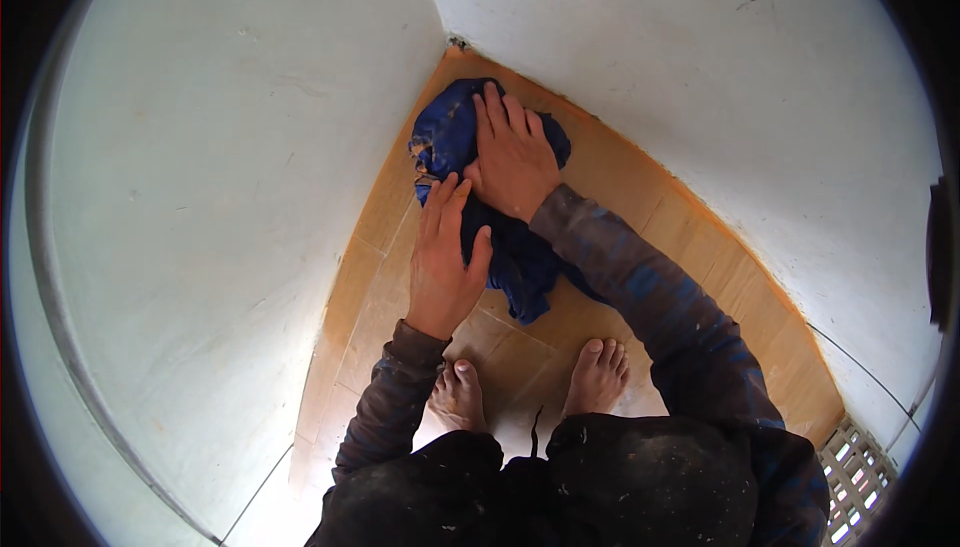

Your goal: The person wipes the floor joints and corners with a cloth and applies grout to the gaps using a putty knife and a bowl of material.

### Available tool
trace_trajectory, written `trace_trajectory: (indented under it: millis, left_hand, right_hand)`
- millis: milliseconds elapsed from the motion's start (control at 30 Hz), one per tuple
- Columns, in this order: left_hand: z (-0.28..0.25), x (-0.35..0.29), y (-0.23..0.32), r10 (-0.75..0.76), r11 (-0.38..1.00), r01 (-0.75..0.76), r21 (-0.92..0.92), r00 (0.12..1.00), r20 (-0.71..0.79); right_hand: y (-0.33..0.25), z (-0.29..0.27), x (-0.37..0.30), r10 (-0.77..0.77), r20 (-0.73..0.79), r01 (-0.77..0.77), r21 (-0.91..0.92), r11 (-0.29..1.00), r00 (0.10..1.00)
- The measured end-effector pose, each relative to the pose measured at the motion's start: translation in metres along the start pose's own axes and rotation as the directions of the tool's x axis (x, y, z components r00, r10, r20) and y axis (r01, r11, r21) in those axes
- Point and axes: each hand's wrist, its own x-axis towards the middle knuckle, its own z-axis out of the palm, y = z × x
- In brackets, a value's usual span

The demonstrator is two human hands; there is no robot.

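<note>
A crumpled dark blue cloth (515,257) lies bunched on the wood-look floor, close to the corner between two walls. Its left edge is gathered and carries yellowish-brown patches. My right hand (515,162) rests flat on the upper part of the cloth, fingers stretched toward the corner. Lower and to the left, my left hand (443,262) has its fingers extended and its thumb apart, with the fingertips at the cloth's left edge. Neither hand is closed around the fabric. What lies under the cloth, if anything, is hidden.
Pale walls rise on the left (220,177) and right (690,57), meeting ahead of me. The tan plank-patterned floor (690,237) narrows into their corner. My bare feet (595,377) stand just behind the cloth. A lattice-like grate (858,477) shows at lower right.
</note>
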Motion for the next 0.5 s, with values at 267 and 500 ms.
trace_trajectory:
  millis: [267,500]
  left_hand:
    - [-0.001,-0.0009,0.0017,0.021,0.999,-0.021,-0.038,1.0,0.004]
    - [-0.0022,-0.0027,-0.0019,-0.002,0.999,0.003,-0.048,1.0,0.007]
  right_hand:
    - [0.0071,-0.0013,0.0021,-0.065,-0.065,0.065,-0.003,0.998,0.996]
    - [0.0057,-0.0034,0.0109,-0.079,-0.151,0.081,0.008,0.997,0.985]
